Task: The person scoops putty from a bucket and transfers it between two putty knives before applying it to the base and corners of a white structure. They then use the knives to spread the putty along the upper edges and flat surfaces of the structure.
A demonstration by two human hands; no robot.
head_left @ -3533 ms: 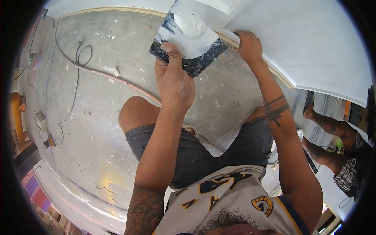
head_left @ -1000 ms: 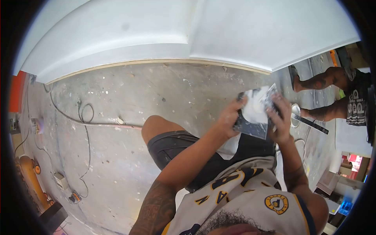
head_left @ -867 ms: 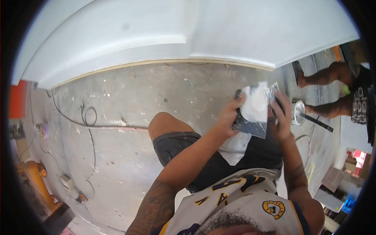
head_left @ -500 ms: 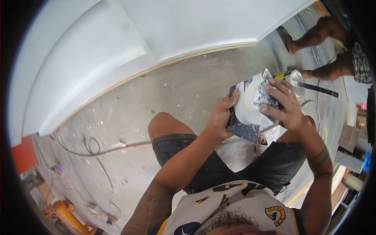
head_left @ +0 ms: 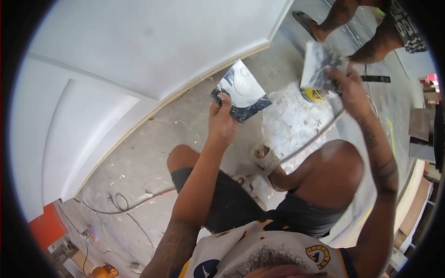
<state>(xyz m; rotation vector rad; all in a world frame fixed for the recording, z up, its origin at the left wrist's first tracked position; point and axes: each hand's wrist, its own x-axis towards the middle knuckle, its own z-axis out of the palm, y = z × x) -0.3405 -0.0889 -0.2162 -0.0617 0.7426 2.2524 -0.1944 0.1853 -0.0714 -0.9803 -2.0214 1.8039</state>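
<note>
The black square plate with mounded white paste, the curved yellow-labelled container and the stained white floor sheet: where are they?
Black square plate point(head_left: 251, 110) with mounded white paste point(head_left: 245, 86): head view, on the plate's bare dark strip.
Curved yellow-labelled container point(head_left: 313, 95): head view, on its label.
Stained white floor sheet point(head_left: 295, 124): head view, near its middle.

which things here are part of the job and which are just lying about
Probably in use: flat board in the left hand, white paste on it, smeared plate in the right hand, yellow-labelled bucket

Probably just lying about: dark cable, pinkish hose
</note>
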